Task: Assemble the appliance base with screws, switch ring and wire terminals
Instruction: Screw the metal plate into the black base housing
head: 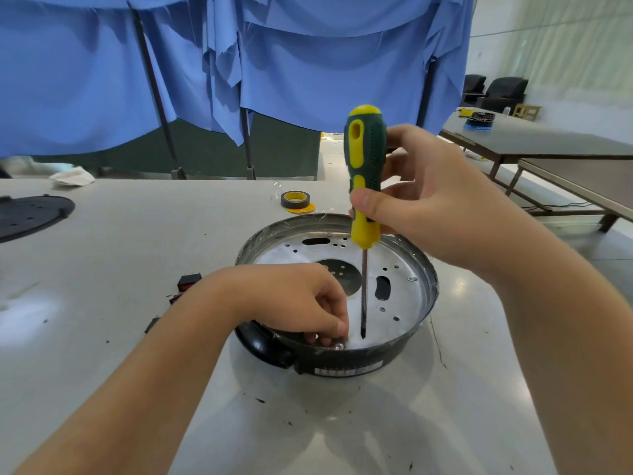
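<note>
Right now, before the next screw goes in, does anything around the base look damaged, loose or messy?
Clear film clings ragged and torn round the rim of the appliance base. Small dark flecks litter the table in front of it. A few small black and red parts lie loose beside the left hand.
</note>
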Tool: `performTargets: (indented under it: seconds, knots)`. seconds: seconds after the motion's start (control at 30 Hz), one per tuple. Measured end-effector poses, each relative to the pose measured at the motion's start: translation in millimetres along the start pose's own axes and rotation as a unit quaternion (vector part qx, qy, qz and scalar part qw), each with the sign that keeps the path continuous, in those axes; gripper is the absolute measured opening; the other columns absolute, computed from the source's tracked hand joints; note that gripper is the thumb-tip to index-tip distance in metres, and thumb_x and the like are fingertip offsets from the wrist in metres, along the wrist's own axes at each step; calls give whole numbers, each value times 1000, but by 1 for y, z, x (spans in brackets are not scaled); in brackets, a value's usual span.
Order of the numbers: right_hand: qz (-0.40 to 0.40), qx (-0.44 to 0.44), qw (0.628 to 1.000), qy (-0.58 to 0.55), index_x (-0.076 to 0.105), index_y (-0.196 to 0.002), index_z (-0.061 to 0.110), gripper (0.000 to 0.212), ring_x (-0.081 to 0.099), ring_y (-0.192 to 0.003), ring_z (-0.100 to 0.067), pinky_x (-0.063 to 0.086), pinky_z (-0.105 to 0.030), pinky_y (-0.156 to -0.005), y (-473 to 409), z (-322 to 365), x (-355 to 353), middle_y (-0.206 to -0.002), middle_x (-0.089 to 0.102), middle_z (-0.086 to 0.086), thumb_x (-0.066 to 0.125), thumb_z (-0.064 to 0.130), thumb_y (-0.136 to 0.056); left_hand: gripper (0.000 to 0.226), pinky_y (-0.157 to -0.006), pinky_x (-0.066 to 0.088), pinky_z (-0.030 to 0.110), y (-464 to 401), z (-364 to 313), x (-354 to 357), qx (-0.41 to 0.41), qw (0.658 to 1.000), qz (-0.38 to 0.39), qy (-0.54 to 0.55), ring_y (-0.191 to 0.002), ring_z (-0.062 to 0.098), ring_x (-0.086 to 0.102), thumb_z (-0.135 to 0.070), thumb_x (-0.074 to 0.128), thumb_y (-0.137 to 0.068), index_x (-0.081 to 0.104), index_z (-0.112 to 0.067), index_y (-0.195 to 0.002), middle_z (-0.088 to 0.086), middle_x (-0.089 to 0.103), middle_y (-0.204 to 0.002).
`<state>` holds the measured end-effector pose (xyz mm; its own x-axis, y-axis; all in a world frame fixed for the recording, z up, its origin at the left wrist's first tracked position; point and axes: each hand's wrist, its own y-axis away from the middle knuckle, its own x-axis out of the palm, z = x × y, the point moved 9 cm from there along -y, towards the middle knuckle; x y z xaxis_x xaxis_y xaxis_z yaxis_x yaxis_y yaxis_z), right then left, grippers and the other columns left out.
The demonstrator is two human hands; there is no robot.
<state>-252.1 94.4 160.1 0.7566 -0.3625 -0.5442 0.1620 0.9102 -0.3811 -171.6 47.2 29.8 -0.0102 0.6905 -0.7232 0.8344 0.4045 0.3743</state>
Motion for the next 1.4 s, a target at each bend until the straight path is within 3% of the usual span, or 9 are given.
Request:
performTargets:
  seconds: [0.27, 0.4, 0.6, 0.73, 0.83, 1.07, 1.2, 1.33, 1.4]
  knots:
    - [-3, 14, 998, -61, 50, -123, 20, 42, 72, -82, -19, 61, -38, -73, -1, -2, 3, -102, 66, -3, 69, 18, -86, 11, -80, 54, 22, 5, 0, -2, -3, 1000, 7, -13, -74, 2, 65, -24, 62, -92, 70, -22, -99, -6, 73, -83]
    - [13, 9, 998, -58, 51, -121, 22, 40, 72, -81, -20, 60, -41, -76, 1, 1, 10, -101, 67, -1, 69, 18, -86, 3, -62, 45, 14, 3, 3, -5, -4, 999, -7, -35, -60, -6, 57, -32, 69, -85, 67, -31, -84, -17, 64, -66]
    - [27, -3, 999, -42, 50, -120, 26, 40, 72, -82, -18, 59, -39, -79, 1, 4, 15, -100, 65, 3, 69, 20, -85, 9, -60, 43, 12, 0, 6, -5, -8, 999, -20, -37, -56, -8, 55, -32, 71, -83, 64, -31, -78, -24, 59, -57]
    - [43, -9, 998, -48, 49, -122, 23, 42, 71, -85, -21, 57, -41, -83, 1, 6, 20, -106, 64, -1, 69, 19, -86, 9, -80, 55, 30, 1, 5, -6, -9, 999, -23, -30, -75, 6, 64, -28, 71, -84, 69, -23, -90, -13, 67, -73]
    - [64, -22, 996, -60, 48, -122, 23, 41, 72, -87, -21, 57, -39, -84, 2, 10, 22, -109, 64, -3, 66, 14, -87, 12, -89, 54, 38, 2, 3, -5, -9, 999, -19, -28, -87, 16, 67, -25, 71, -84, 69, -19, -94, -3, 71, -86]
    - [141, -40, 982, -123, 47, -129, 10, 41, 70, -95, -19, 57, -32, -86, 9, 15, 26, -104, 67, -5, 53, -6, -91, 7, -78, 55, 23, -1, 7, -6, -16, 999, -23, -25, -72, 1, 64, -31, 72, -83, 70, -27, -88, -17, 66, -68]
    - [153, -40, 978, -136, 47, -127, 6, 38, 70, -95, -20, 57, -30, -84, 10, 15, 26, -104, 67, -8, 50, -8, -92, 9, -60, 46, 7, -2, 7, -6, -17, 999, -21, -22, -60, -8, 59, -32, 72, -83, 65, -31, -78, -24, 62, -59]
    - [126, -39, 986, -99, 47, -126, 14, 44, 71, -92, -18, 58, -31, -82, 7, 15, 23, -104, 67, -5, 62, 1, -87, 8, -84, 55, 26, -1, 6, -5, -15, 999, -20, -21, -79, 6, 66, -29, 71, -84, 69, -25, -90, -13, 68, -75]
    - [106, -43, 991, -76, 48, -121, 16, 46, 70, -90, -22, 58, -36, -81, 6, 14, 20, -103, 66, -9, 71, 8, -81, 9, -88, 55, 31, -1, 5, -4, -14, 1000, -17, -18, -83, 11, 67, -27, 71, -84, 69, -23, -92, -8, 69, -79]
